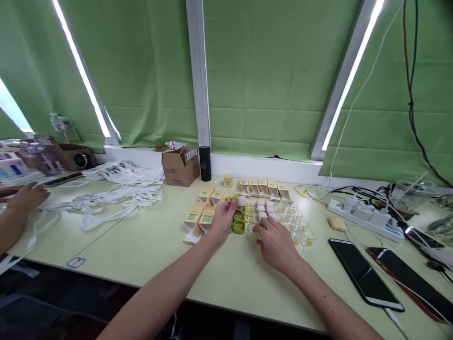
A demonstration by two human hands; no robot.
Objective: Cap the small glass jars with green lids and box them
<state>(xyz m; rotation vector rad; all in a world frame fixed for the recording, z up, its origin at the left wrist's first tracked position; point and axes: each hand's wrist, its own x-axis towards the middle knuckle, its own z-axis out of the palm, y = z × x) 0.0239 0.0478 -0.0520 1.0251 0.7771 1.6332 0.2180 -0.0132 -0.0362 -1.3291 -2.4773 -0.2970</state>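
Observation:
My left hand [222, 220] pinches a small green case [236, 199] with a pale pink-white piece on top, held just above the table. More green case parts [239, 226] lie right under it. My right hand [276, 243] rests fingers-down on a small clear plastic piece [253, 231] at the near end of a row of clear trays [296, 222]. Small white blocks [264, 208] and tiny yellow squares [249, 211] lie between the hands. Tan folded boxes with green labels [198, 219] stand to the left, and another row [264, 187] stands behind.
A cardboard box [181, 166] and black cylinder [205, 163] stand at the back. White straps [116, 191] are piled at left, where another person's hand [24, 198] rests. Two phones [364, 274] and a power strip [364, 213] with cables lie at right.

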